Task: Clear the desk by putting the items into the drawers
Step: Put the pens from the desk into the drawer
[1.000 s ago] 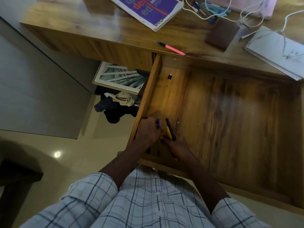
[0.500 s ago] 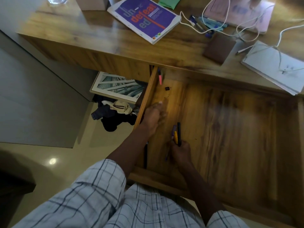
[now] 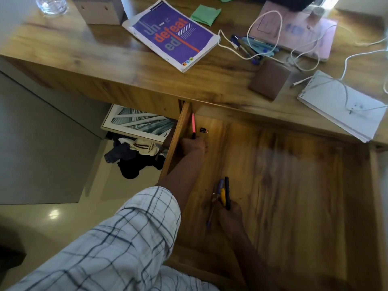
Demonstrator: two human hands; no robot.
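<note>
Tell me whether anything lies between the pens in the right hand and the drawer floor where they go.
Nothing visible does. The right hand holds the pens inside the open drawer, over bare wood. The pink pen and a small black piece lie farther back by its left wall, at the left hand.

The purple book (image 3: 172, 34) on the desk (image 3: 84, 51) reads "Un—defeated" — nothing else legible.

The desk (image 3: 117, 59) and open drawer (image 3: 283, 185) are glossy grained wood; the purple book (image 3: 172, 34) has a smooth paper cover; the sleeve (image 3: 130, 238) is checked cloth.
</note>
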